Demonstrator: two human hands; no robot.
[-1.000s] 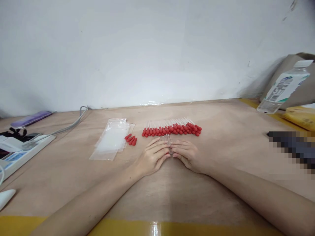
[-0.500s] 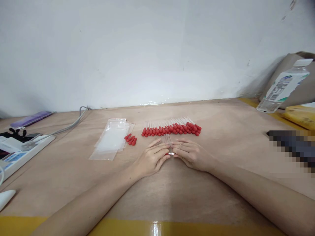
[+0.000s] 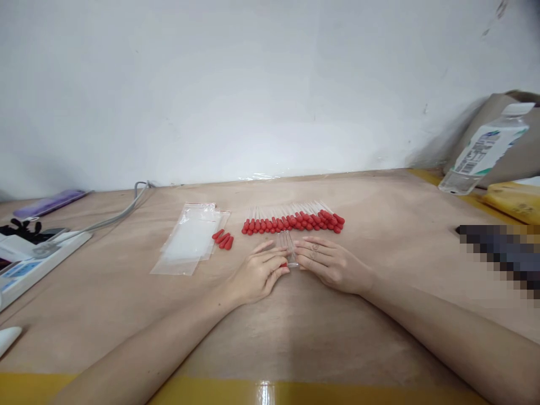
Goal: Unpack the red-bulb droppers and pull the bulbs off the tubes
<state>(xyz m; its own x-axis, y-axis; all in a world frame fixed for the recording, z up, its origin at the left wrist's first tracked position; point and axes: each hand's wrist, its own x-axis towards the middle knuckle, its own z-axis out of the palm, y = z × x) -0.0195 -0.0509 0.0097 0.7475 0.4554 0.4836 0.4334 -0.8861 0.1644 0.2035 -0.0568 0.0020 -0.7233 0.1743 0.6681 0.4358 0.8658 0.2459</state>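
Note:
My left hand (image 3: 258, 274) is closed, with a red rubber bulb (image 3: 284, 265) pinched between thumb and fingers. Just right of it, several clear glass tubes (image 3: 286, 241) lie side by side between my two hands. My right hand (image 3: 331, 264) rests with its fingers stretched out beside these tubes; whether its fingertips touch them is hard to see. Beyond the hands runs a row of glass droppers (image 3: 291, 223) with red bulbs towards me. Several loose red bulbs (image 3: 223, 239) lie left of the row, at the edge of some clear zip bags (image 3: 181, 247).
A white power strip (image 3: 54, 256) with a grey cable (image 3: 113, 220) lies at the left, near a purple packet (image 3: 50, 203). At the right stand a water bottle (image 3: 485, 149) and a brown bag (image 3: 506, 160). A pixelated dark object (image 3: 502, 253) lies in front of them.
My right hand has drawn slightly away to the right from my left fingertips. The clear tube spanning both hands no longer shows there; the red bulb stays in my left hand.

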